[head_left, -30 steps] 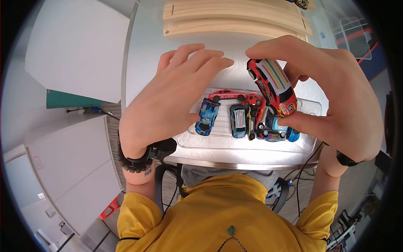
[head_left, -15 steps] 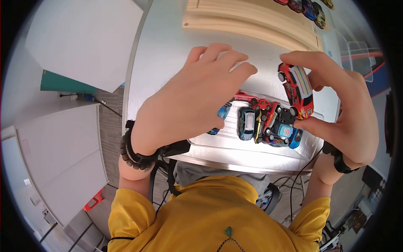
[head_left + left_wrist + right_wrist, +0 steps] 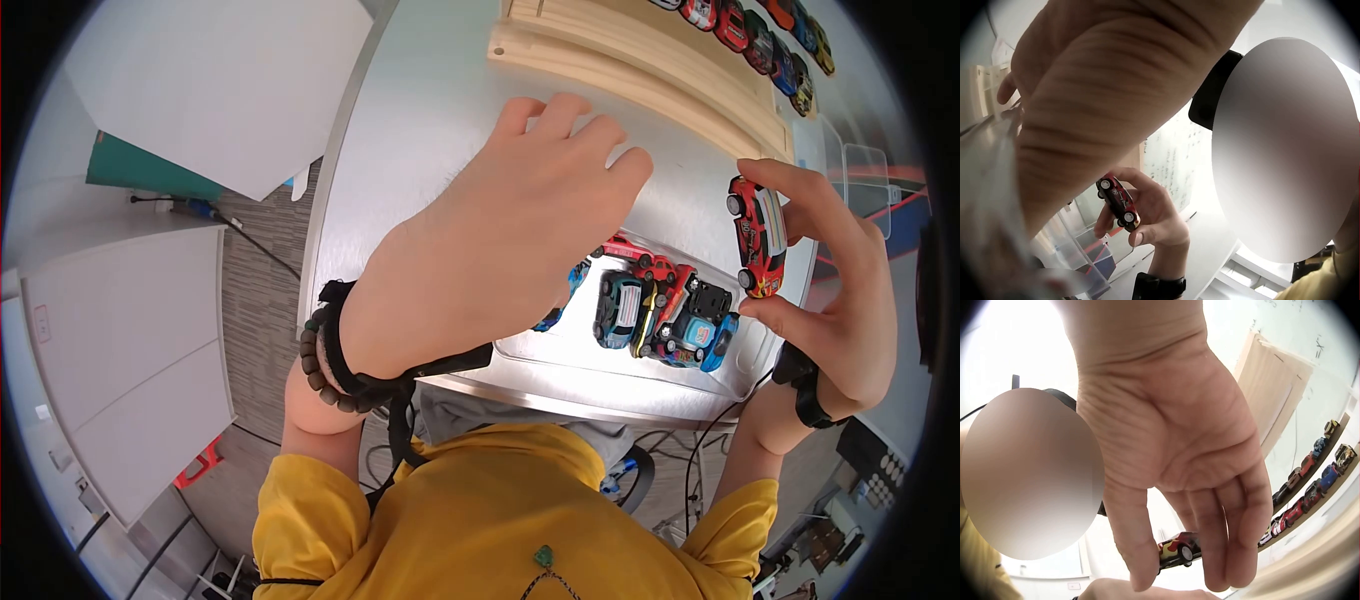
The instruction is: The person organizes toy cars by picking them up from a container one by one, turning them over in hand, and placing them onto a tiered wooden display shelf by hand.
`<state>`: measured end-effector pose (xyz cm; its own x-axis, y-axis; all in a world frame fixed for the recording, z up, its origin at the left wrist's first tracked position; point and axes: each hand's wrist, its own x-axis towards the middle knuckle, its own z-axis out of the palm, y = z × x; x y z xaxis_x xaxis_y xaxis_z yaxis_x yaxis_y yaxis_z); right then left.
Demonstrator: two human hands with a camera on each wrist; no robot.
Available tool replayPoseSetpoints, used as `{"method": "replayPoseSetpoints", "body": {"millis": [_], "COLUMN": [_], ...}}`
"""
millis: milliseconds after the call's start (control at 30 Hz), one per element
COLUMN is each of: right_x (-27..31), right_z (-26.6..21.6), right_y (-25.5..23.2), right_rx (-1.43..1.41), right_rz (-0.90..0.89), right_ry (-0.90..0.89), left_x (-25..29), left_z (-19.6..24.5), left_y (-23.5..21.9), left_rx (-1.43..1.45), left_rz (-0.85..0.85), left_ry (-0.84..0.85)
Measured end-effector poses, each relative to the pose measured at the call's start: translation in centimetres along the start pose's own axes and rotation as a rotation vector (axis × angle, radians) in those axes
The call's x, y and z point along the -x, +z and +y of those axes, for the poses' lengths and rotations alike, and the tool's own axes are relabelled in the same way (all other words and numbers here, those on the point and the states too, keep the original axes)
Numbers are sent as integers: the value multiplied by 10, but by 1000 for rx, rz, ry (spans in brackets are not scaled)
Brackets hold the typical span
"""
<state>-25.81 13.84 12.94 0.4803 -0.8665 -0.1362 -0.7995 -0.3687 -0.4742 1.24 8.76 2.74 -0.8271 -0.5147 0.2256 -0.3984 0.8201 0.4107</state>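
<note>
My right hand (image 3: 835,280) pinches a red toy car (image 3: 758,238) between thumb and fingertips, raised at the right of the table. The car has a white roof with coloured stripes and flame patterns, and it tilts nose-down. In the right wrist view only part of the car (image 3: 1180,551) shows between thumb and fingers. My left hand (image 3: 520,225) hovers palm down with relaxed, spread fingers, holding nothing. Beneath it, a blue toy car (image 3: 575,282) is partly hidden. Beside that lie a dark teal car (image 3: 620,308), a light blue car (image 3: 700,333) and several others, crowded together in a shallow clear tray (image 3: 762,345).
Pale wooden steps (image 3: 640,65) stand at the back of the metal table (image 3: 410,130). Rows of toy cars (image 3: 757,45) are lined up on them at the far right. A clear plastic box (image 3: 866,180) sits at the right edge.
The head view has turned, so the table appears shifted. The right hand has carried the red car away from the pile to the right. The left hand now covers more of the blue car.
</note>
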Motion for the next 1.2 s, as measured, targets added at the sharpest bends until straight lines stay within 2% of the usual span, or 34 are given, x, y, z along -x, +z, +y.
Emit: {"method": "replayPoseSetpoints", "body": {"millis": [133,200,433,500,600,633,667,733,900,933,1000,1067,1167,1200], "right_x": [0,0,-5,-6,-7,-8,-9,-10,-11,-11,-9,-7,-7,-5], "right_z": [4,4,2,2,4,5,5,5,5,2,4,10,3,7], "right_y": [-1,0,1,0,4,8,10,10,8,3,0,-1,-8,-8], "right_rx": [17,8,22,35,4,-14,-33,-33,-36,-10,14,20,25,53], "right_rz": [-12,1,-34,-57,-62,-1,61,62,80,30,-11,25,8,34], "right_ry": [18,16,75,94,108,89,70,76,59,73,100,3,53,18], "left_x": [0,0,3,4,5,2,-1,-2,0,1,0,-2,1,1], "left_z": [-5,-9,-6,-8,-5,-5,-4,-5,-12,-11,-6,-4,-2,-2], "left_y": [-9,-18,-17,-12,-20,-22,-24,-24,-12,-14,-21,-16,-7,-6], "left_rx": [21,66,86,57,83,87,167,250,100,102,379,321,232,203], "left_rz": [-15,-56,-54,68,10,14,56,98,138,134,-1,-38,-65,-54], "left_ry": [-46,-160,-171,-59,-150,-151,-161,-171,-1,5,-31,-7,22,18]}}
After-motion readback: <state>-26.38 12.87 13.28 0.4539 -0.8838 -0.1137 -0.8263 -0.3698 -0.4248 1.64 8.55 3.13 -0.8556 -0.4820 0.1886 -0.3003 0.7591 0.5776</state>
